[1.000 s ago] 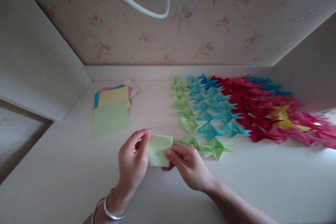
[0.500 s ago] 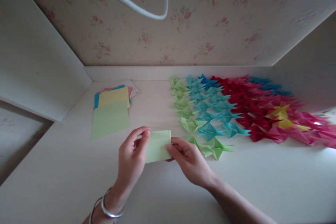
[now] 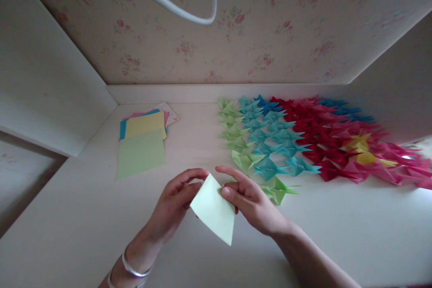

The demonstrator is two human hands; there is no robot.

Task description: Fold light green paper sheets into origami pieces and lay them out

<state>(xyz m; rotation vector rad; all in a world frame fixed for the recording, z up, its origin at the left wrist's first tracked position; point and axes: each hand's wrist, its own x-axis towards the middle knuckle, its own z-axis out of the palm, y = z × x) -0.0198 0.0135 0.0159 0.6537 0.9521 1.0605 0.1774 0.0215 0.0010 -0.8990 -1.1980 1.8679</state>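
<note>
- Head cam: I have R hand (image 3: 254,204) pinching lt-green paper (image 3: 214,211) above tabletop (image 3: 192,137), near side, ctr.
- L hand (image 3: 173,204) fingertips at its top corner; grip part-hidden, can't tell.
- Done: folded pcs (image 3: 320,158), rows twd far R corner.
- Remaining, I'd judge: flat sheets (image 3: 141,155), far L corner; held paper, unshaped.

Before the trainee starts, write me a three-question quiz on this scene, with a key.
1. What colour is the paper held in the right hand?
2. On which side are the bracelets worn? A) right only B) left only C) both
3. True or false: the flat sheets lie to the left of the folded birds.

Key: 1. Pale green. 2. B. 3. True.
</note>
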